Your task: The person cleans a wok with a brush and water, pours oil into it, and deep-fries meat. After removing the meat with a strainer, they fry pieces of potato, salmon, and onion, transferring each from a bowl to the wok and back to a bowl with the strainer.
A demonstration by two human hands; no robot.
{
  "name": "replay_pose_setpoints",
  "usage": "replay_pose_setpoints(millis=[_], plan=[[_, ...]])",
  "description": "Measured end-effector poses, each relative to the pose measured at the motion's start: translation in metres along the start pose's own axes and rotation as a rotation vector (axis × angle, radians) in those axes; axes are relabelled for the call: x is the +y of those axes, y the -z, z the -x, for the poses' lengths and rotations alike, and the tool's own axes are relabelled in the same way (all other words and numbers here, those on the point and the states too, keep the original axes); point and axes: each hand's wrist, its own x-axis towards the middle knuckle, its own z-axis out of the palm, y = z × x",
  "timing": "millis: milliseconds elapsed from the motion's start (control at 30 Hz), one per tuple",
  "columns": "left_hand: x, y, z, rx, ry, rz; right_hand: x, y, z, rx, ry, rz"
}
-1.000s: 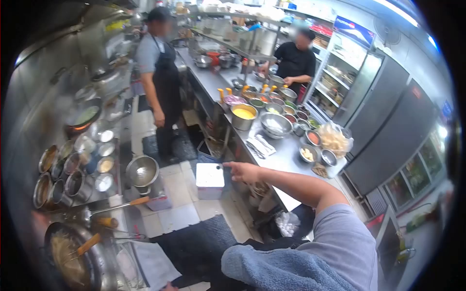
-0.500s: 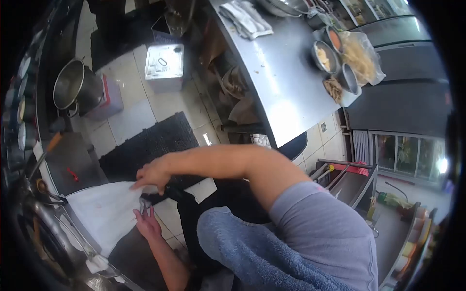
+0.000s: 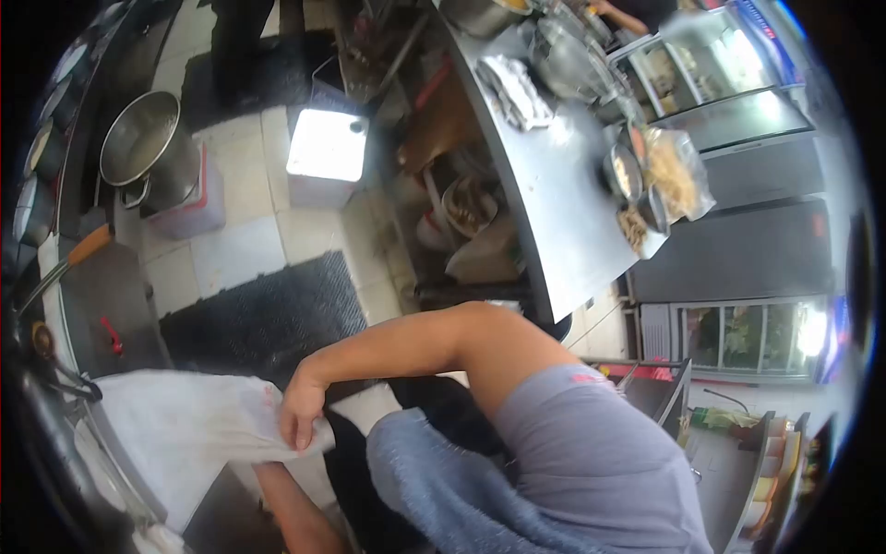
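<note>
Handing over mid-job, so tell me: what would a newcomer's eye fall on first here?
Probably the large white cloth at lower left, with its edge in the person's right hand. Next, perhaps, the blue towel at bottom centre, beside the grey sleeve. The bright-topped container also stands out, on the floor near the top, right of a metal pot.

And it's wht on the cloth (image 3: pixel 180 415), w/ faint red marks! Blu-gry towel (image 3: pixel 429 480), lt gry sleeve (image 3: pixel 591 434) w/ a pinkish-red patch, blk floor mat (image 3: pixel 268 319), cream tiles (image 3: pixel 309 235), brt wht lid (image 3: pixel 328 146), org handle (image 3: pixel 89 245), wht & red box (image 3: pixel 189 217), gold-ish contents in the clr bag (image 3: pixel 676 175)!
</note>
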Motion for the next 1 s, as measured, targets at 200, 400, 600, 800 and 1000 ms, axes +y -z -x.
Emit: replay_pose_setpoints(millis=[200, 400, 600, 800, 1000], plan=[[0.003, 0.0, -0.035, 0.052, -0.153, -0.04, 0.191, 0.045, -0.053, -0.129, -1.299, 0.513], [0.008, 0.042, -0.028, 0.125, -0.227, -0.028, 0.196, 0.068, -0.154, 0.283, -1.123, 0.381], [0.015, 0.082, -0.014, 0.198, -0.272, -0.021, 0.199, 0.067, -0.2, 0.239, -1.068, 0.438], [0.022, 0.106, -0.004, 0.254, -0.307, -0.021, 0.198, 0.072, -0.247, 0.318, -0.928, 0.469], [0.027, 0.122, 0.0, 0.287, -0.344, -0.036, 0.209, 0.079, -0.253, 0.346, -0.923, 0.412]])
